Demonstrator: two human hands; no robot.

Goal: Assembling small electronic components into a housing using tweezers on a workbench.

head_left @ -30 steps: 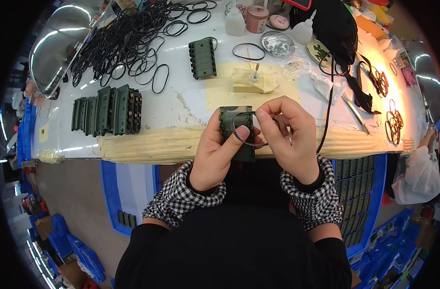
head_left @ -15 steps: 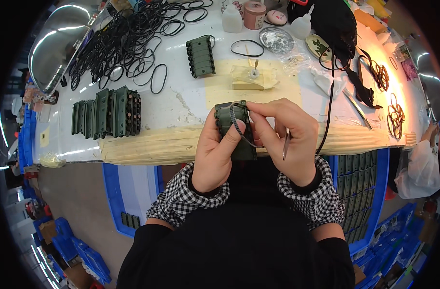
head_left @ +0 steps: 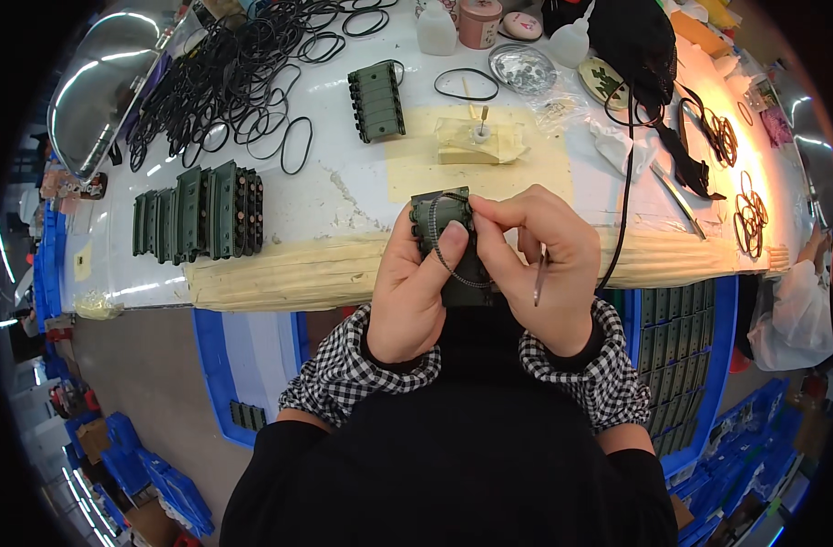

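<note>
Work in hand: I see both hands at the near edge of the white table [head_left: 344, 196], fitting a black rubber band [head_left: 446, 260] onto a green plastic part [head_left: 439, 219].
Progress: I judge the fitting partly done. The band lies over the upper end of the part and runs down its face, but I cannot tell whether it is seated all the way round.
Done so far: at about 9 o'clock from the hands stands a row of green parts [head_left: 198, 214] on edge, and one more green block [head_left: 376, 88] lies at 11 o'clock. I cannot tell from here whether these already carry bands.
Left to do: a large heap of loose bands [head_left: 225, 73] at 10 o'clock suggests to me that plenty remains.
Left hand [head_left: 416, 283]: closed around the part from the 7 o'clock side, thumb pressed on the band against the part's face.
Right hand [head_left: 544, 264]: fingers curled over the part's top from 3 o'clock, pinching the band at the upper edge. A thin metal tool [head_left: 539, 278] is tucked in this hand, pointing down.
Where the part sits: upright between both thumbs, touching both hands, just over the table's taped front edge [head_left: 280, 269].
</note>
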